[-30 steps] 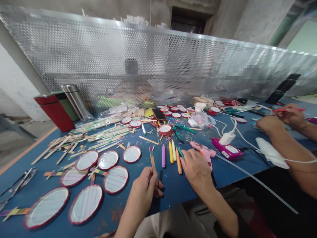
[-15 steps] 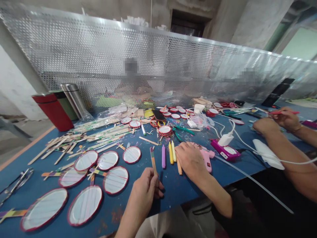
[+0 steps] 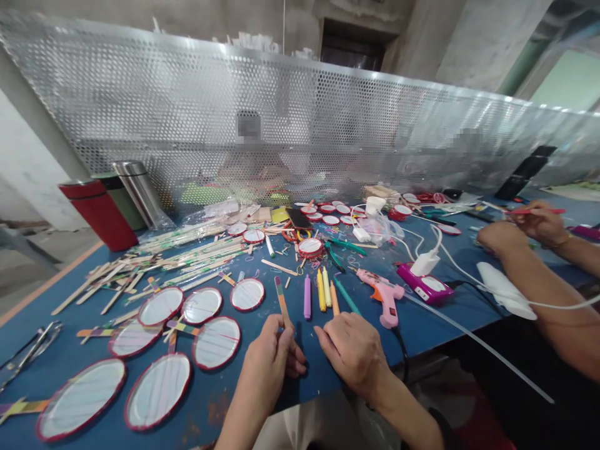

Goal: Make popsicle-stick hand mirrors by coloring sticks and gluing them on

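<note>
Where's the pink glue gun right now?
The pink glue gun lies on the blue table, right of centre in the head view, between the row of crayons and the purple device, just beyond the right hand.

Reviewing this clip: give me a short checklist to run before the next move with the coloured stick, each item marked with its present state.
1. Left hand has a firm grip on the coloured stick: ok, fingers closed round its lower end.
2. Right hand free: cannot tell, fingers curled on the blue table; nothing shows in them.
3. Crayons within reach: ok, lying just beyond the right hand.
4. Pink glue gun clear of both hands: ok, it lies on the table to the right.
5. Neighbouring person's arm out of the way: ok, far right.
6. Glue gun hot: cannot tell.
</note>
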{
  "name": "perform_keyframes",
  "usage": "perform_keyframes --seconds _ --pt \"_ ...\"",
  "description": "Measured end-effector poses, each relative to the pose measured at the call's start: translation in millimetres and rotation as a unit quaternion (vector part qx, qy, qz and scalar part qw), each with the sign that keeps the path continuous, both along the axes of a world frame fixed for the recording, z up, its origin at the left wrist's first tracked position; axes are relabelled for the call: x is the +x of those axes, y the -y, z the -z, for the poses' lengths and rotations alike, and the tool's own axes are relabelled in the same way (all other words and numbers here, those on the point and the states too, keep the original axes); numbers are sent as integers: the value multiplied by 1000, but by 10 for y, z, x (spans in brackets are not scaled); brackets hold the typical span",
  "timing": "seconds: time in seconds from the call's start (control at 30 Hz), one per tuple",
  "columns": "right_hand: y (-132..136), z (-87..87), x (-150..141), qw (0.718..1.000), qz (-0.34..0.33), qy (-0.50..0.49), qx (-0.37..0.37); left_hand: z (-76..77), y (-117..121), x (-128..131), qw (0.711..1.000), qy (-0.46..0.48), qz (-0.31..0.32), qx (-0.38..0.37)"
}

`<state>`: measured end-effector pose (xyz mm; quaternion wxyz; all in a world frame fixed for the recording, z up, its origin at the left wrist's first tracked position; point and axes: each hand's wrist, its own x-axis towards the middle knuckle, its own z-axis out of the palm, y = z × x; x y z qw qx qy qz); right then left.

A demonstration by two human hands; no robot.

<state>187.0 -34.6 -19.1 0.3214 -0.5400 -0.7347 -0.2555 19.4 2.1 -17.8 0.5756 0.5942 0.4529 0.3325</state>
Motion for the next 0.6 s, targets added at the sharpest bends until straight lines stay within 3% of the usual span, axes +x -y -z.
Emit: perform_keyframes --seconds 0.23,0.6 --pt "-12 0 50 1000 9 1 -11 83 -24 -8 999 17 18 20" --pt "-374 -206 314 978 99 123 -133 45 -28 9 1000 4 19 14"
